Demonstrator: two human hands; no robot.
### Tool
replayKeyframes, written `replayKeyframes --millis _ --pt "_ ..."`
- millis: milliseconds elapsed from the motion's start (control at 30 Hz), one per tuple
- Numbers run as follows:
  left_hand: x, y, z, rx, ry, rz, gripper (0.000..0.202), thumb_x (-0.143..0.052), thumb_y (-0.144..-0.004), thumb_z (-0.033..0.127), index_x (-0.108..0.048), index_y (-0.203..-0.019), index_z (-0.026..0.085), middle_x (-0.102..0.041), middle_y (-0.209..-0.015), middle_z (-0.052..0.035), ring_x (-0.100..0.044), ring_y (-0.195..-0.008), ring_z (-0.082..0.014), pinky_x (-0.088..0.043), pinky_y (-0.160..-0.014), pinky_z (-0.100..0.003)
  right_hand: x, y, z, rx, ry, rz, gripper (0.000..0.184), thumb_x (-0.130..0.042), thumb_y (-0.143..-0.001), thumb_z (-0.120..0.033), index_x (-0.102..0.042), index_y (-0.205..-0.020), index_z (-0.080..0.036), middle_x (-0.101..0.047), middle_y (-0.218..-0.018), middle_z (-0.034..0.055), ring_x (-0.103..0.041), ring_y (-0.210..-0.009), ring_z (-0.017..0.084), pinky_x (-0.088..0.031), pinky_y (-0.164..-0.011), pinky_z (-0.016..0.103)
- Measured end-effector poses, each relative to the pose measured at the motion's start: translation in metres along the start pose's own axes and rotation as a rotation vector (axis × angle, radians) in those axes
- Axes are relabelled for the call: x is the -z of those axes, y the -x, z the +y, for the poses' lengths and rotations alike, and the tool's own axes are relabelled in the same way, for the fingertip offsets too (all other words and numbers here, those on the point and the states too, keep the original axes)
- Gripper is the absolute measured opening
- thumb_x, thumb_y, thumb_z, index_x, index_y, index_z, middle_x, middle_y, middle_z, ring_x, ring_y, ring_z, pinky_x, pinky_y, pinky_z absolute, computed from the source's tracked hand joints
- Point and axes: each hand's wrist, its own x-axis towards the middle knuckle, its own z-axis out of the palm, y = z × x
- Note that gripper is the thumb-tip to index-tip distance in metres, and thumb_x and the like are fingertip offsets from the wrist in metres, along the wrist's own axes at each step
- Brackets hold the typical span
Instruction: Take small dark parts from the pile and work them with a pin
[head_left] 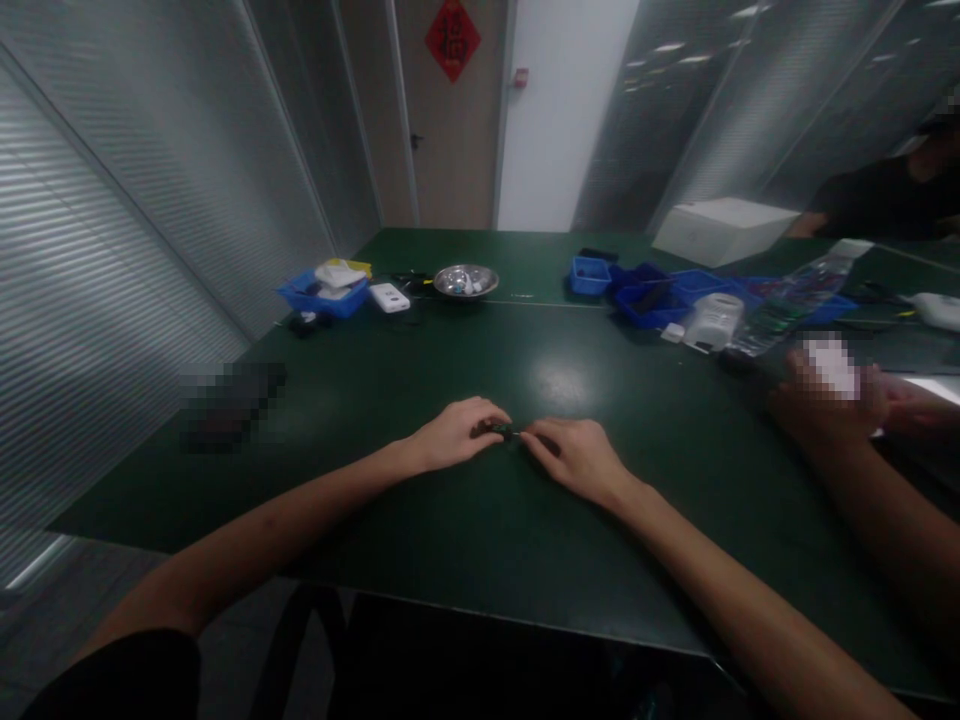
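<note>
A blue bin (pixel 324 296), a metal bowl (pixel 466 281) and a plastic bottle (pixel 795 298) line the far side of a green table (pixel 360 390), with a co-worker's hand (pixel 817 405) at right. At centre, the left hand (pixel 457 433) and right hand (pixel 577 458), fingers curled, pinch 1 small dark part (pixel 504 432) between them.

smooth dark-green table (pixel 420 520) with a faint sheen; shiny metal bowl (pixel 466 281) upper centre; blue plastic bins (pixel 651 295) upper right.

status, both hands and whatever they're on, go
Left hand pinching small dark part on green table. Right hand fingertips at its other end, hold unclear. Co-worker's hands off right, apart.
</note>
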Motion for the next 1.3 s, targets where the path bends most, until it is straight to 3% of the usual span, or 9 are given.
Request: replayKeyframes --millis 133,400,733,1133,1300 --pt "0.001 -0.003 -0.003 0.002 0.017 0.001 0.021 -0.067 -0.096 0.029 -0.072 -0.114 0.018 -0.065 -0.104 -0.007 -0.06 -0.086 -0.017 -0.049 -0.078 -0.029 -0.002 -0.004 -0.004 0.011 0.049 -0.02 0.037 -0.041 -0.107 -0.042 -0.071 -0.099 -0.022 -0.073 -0.087 0.0036 -0.065 -0.071 0.016 -0.037 -0.064 0.027" --pt "-0.006 0.0 -0.009 -0.126 -0.053 0.016 0.031 -0.059 -0.102 0.027 -0.069 -0.129 0.019 -0.068 -0.111 -0.0097 -0.061 -0.105 -0.0219 -0.049 -0.093 -0.037 -0.012 -0.012 -0.007 0.018 0.037 -0.004 0.037 -0.039 -0.108 -0.042 -0.071 -0.103 -0.022 -0.074 -0.092 0.0041 -0.066 -0.074 0.017 -0.038 -0.065 0.027" --pt "-0.004 0.001 -0.007 -0.158 -0.11 -0.029 0.039 -0.052 -0.104 0.02 -0.061 -0.141 0.024 -0.064 -0.115 -0.0105 -0.058 -0.108 -0.023 -0.048 -0.094 -0.039 -0.009 -0.011 -0.006 0.003 -0.063 0.022 0.038 -0.041 -0.107 -0.042 -0.073 -0.103 -0.022 -0.075 -0.09 0.004 -0.065 -0.07 0.016 -0.041 -0.063 0.026" --pt "0.004 -0.002 0.001 -0.152 -0.019 -0.146 0.045 -0.043 -0.102 0.011 -0.056 -0.144 0.021 -0.061 -0.122 -0.0113 -0.051 -0.115 -0.0233 -0.044 -0.099 -0.039 -0.009 -0.011 -0.001 -0.021 -0.179 0.042 0.034 -0.047 -0.105 -0.043 -0.075 -0.106 -0.025 -0.077 -0.092 0.0016 -0.068 -0.072 0.017 -0.044 -0.064 0.028" --pt "0.009 -0.002 0.0 -0.092 -0.011 -0.258 0.049 -0.036 -0.106 0.021 -0.043 -0.154 0.024 -0.061 -0.124 -0.0108 -0.052 -0.114 -0.0246 -0.041 -0.103 -0.041 -0.006 -0.013 0.002 -0.03 -0.264 0.014 0.034 -0.049 -0.104 -0.045 -0.077 -0.104 -0.026 -0.078 -0.092 0.0014 -0.069 -0.073 0.018 -0.047 -0.066 0.028"
